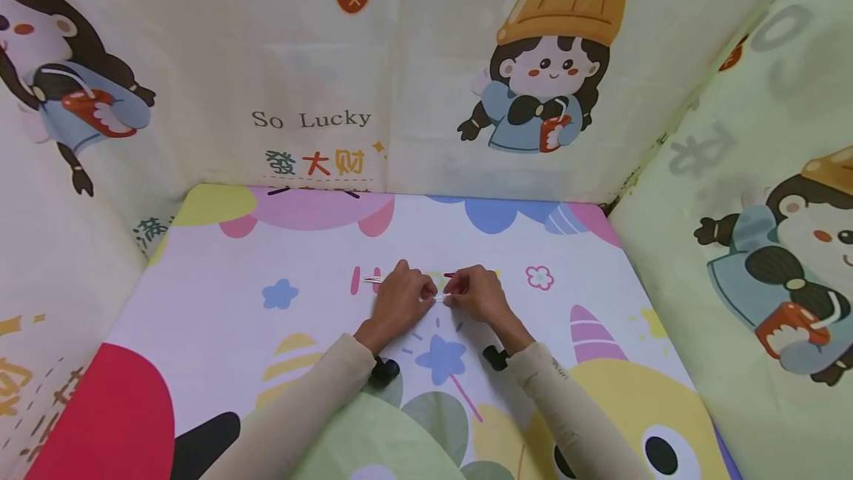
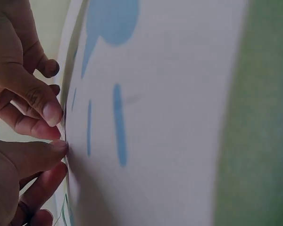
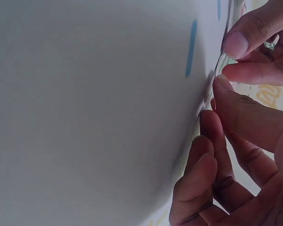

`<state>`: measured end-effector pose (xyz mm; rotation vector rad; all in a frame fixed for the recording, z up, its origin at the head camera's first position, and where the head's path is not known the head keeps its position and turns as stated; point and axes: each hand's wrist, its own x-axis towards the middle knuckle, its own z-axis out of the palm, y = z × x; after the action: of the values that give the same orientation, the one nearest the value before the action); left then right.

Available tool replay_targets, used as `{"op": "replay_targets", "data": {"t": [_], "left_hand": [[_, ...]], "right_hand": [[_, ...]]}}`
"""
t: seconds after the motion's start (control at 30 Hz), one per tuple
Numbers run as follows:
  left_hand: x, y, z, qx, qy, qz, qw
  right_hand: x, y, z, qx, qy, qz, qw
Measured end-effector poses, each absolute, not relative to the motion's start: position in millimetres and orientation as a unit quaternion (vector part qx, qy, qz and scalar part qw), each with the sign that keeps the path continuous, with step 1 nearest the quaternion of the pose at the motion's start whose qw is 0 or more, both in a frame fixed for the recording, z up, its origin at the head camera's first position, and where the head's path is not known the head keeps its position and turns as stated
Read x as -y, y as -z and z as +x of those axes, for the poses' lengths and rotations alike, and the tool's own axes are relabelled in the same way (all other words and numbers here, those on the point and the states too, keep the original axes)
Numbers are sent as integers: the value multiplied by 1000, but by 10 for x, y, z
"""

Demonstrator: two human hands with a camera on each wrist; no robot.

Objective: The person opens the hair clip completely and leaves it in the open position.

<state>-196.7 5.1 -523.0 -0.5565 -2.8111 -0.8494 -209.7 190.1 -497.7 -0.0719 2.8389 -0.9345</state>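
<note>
Close together over the table, both hands work on a small slim white piece (image 1: pixel 441 298). My left hand (image 1: pixel 402 298) pinches its left end between thumb and fingertips. From the other side, the thumb and fingertips of my right hand (image 1: pixel 480 295) pinch its right end. In the left wrist view, the fingertips meet near the tabletop and hide most of the piece. A similar small white piece (image 1: pixel 372 280) lies left of the left hand. Just behind the right hand, a small dark red piece (image 1: pixel 449 275) shows partly.
The tabletop (image 1: pixel 220 302) carries a printed cartoon cloth with stars and large faces. Printed fabric walls (image 1: pixel 426 80) stand at the back and on both sides. Dark wrist devices (image 1: pixel 384 371) sit under the beige sleeves (image 1: pixel 320 384).
</note>
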Motion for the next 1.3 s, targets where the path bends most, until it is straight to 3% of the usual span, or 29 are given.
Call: {"op": "replay_targets", "data": {"t": [0.5,0.83,1.3], "left_hand": [[-24,5188,-1956,936,303,-167,60],[24,5122,-1975,898,419,-129,36],[102,5026,-1970,839,531,-119,10]], "right_hand": [[-1933,4986,-2050,-922,374,-37,89],[-1974,4950,-2034,-884,462,-41,56],[-1957,4871,-2014,-825,558,-18,81]]}}
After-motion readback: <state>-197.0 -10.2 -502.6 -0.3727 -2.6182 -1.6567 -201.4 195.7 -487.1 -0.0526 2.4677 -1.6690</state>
